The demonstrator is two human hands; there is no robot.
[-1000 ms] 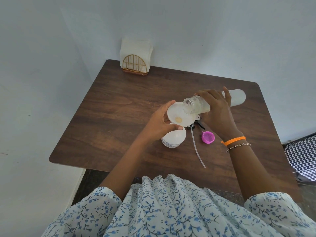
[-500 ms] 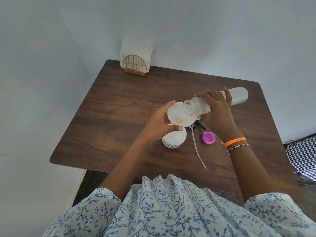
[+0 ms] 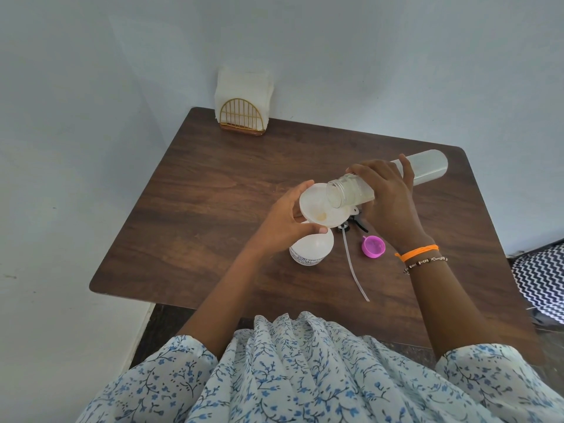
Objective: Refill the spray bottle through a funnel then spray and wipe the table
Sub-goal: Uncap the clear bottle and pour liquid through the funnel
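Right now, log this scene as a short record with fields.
left hand: holds white funnel by its rim
funnel: seated in spray bottle, upright on table
right hand: grips refill bottle, tilted, mouth over funnel
spray head with tube: lying on table
pink cap: on table beside tube
napkin holder: far corner

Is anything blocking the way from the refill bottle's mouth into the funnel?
Nothing visible. The right hand tilts the refill bottle, its open mouth over the white funnel, which the left hand steadies on the spray bottle. The pink cap lies aside on the table.
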